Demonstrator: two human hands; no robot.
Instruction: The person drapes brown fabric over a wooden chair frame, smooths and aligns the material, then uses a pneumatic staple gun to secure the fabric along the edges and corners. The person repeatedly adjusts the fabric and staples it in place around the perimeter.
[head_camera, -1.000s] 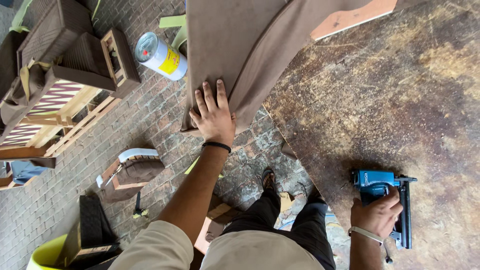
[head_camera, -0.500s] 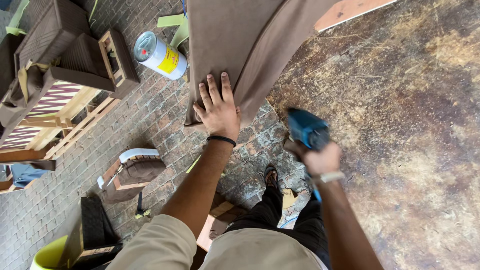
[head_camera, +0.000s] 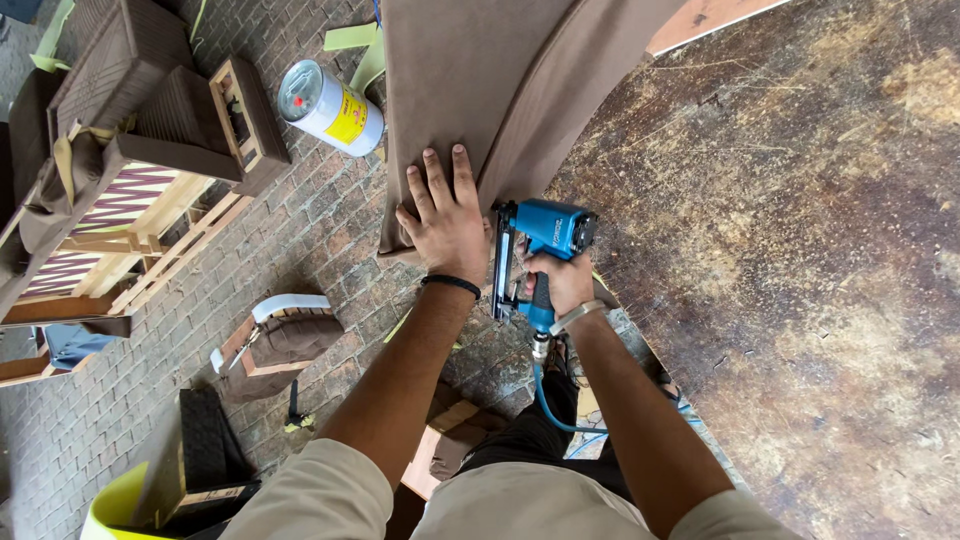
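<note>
**A:** Seen from above: where is the stapling tool, and who has it?

**B:** The blue pneumatic stapler (head_camera: 535, 255) sits at the edge of the worn work table (head_camera: 800, 250), just right of the brown upholstered panel (head_camera: 470, 90); the right hand (head_camera: 562, 285) is clenched around its handle, an air hose (head_camera: 548, 400) trailing down from the base; the left hand (head_camera: 445, 220) lies flat, fingers spread, pressing the fabric down at the panel's lower corner, grasping nothing.

**A:** Which way does the tool point?

**B:** Its long magazine runs roughly up and down the frame, close beside the left wrist; the body juts right of that; the nose itself is hidden behind the left hand, so exactly where it meets the fabric cannot be told.

**A:** What would make this step go well?

**B:** By my reading, keep the cloth taut and smooth under the flat palm; set the nose square against the edge, not tilted; hold the spread fingers clear of the firing line; let the hose hang free.

**A:** And around them?

**B:** A white can (head_camera: 328, 105) lying on the brick floor (head_camera: 80, 430); wooden furniture frames (head_camera: 140, 210) to the left.
</note>
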